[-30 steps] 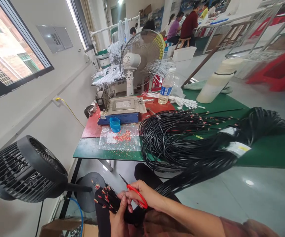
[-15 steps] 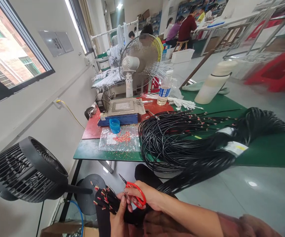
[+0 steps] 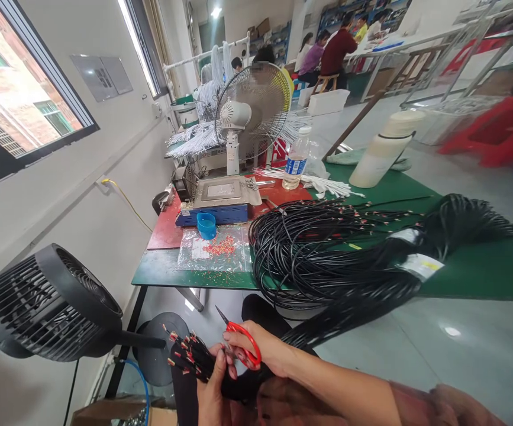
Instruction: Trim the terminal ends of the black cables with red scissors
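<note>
Low in the head view, my left hand (image 3: pixel 214 384) is wrapped round a bundle of black cables (image 3: pixel 200 358), whose stripped ends show red and pale wire tips fanning to the left. My right hand (image 3: pixel 249 346) grips red-handled scissors (image 3: pixel 251 343); their dark pointed blades (image 3: pixel 222 315) angle up and left, above the bundle. The right fingertips meet the left thumb at the bundle's edge, and whatever is between them is too small to make out. Behind my hands, a large heap of black cables (image 3: pixel 300 254) lies on the green table (image 3: pixel 482 278), part of it hanging over the front edge.
A blue-sided heating plate (image 3: pixel 214 214), a blue cup (image 3: pixel 206 226) and a plastic bag with red scraps (image 3: pixel 220 245) are on the table. Further back stand a bottle (image 3: pixel 294 163), a white flask (image 3: pixel 384 151) and a fan (image 3: pixel 251 109). Another black fan (image 3: pixel 56 302) stands left.
Almost nothing differs. The scissors and my right hand have shifted very slightly; both hands keep their hold.
</note>
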The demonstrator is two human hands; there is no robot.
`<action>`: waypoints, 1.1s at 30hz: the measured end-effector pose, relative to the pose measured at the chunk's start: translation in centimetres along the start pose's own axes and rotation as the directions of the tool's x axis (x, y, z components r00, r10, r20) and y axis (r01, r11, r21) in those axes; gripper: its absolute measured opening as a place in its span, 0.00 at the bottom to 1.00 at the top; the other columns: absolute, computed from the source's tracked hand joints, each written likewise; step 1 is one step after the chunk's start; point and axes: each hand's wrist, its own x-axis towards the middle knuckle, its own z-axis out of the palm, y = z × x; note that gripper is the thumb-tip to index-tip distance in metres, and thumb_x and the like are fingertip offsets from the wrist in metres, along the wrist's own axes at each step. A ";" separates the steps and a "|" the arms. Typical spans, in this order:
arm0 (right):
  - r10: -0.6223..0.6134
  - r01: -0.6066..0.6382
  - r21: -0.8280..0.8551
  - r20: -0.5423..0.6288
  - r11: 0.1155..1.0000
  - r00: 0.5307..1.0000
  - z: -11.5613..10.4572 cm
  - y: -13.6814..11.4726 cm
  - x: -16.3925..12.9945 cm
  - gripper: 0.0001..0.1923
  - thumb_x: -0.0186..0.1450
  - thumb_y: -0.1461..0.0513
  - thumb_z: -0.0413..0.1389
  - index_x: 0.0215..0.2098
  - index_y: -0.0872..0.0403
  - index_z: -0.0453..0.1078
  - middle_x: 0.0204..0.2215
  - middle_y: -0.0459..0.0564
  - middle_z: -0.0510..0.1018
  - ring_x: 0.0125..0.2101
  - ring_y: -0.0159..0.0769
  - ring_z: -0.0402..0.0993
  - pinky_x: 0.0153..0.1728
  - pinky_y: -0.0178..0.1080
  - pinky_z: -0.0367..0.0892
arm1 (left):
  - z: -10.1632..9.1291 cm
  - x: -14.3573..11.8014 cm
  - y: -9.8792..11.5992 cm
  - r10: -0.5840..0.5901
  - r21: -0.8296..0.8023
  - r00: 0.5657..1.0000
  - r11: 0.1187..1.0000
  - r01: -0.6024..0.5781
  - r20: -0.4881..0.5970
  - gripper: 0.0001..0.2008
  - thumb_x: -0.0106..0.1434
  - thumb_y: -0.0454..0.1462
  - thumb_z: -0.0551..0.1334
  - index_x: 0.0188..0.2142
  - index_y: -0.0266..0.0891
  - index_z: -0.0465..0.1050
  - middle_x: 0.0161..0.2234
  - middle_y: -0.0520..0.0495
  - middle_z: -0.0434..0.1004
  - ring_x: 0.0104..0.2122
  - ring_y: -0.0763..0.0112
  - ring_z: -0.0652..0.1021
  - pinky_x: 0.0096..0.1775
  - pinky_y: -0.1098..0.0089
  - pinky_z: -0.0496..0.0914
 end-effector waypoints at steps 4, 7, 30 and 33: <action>0.056 -0.058 0.029 0.040 0.998 0.998 -0.2 -0.3 0.2 0.23 0.51 0.47 0.57 0.19 0.59 0.64 0.14 0.42 0.68 0.10 0.21 0.56 0.08 0.27 0.46 | -0.2 0.0 -0.3 -0.036 -0.047 0.999 0.998 0.038 0.034 0.08 0.49 0.40 0.60 0.18 0.38 0.67 0.13 0.55 0.65 0.21 0.79 0.68 0.32 0.72 0.64; 0.110 -0.114 0.051 0.068 0.992 0.992 -0.4 -0.3 0.2 0.20 0.51 0.50 0.59 0.17 0.59 0.64 0.12 0.42 0.67 0.09 0.21 0.56 0.08 0.27 0.45 | -0.4 -0.1 -0.5 -0.096 -0.110 0.994 0.989 0.102 0.061 0.07 0.48 0.39 0.60 0.19 0.39 0.67 0.15 0.55 0.68 0.22 0.79 0.69 0.33 0.71 0.64; 0.145 -0.144 0.050 -0.012 0.988 0.989 -0.7 0.4 -0.2 0.19 0.48 0.50 0.61 0.19 0.58 0.64 0.10 0.39 0.63 0.11 0.23 0.57 0.09 0.28 0.46 | -1.8 0.4 -1.3 -0.061 -0.048 0.994 0.997 0.066 0.095 0.06 0.48 0.39 0.60 0.21 0.40 0.66 0.16 0.56 0.65 0.22 0.81 0.65 0.33 0.72 0.62; 0.128 -0.128 0.047 -0.009 0.991 0.992 -0.6 0.3 -0.3 0.20 0.48 0.50 0.61 0.18 0.58 0.63 0.10 0.39 0.63 0.11 0.23 0.56 0.10 0.28 0.46 | -1.8 0.3 -1.4 -0.066 -0.077 0.995 0.994 0.072 0.076 0.07 0.46 0.39 0.62 0.20 0.39 0.67 0.16 0.56 0.66 0.22 0.79 0.67 0.34 0.70 0.64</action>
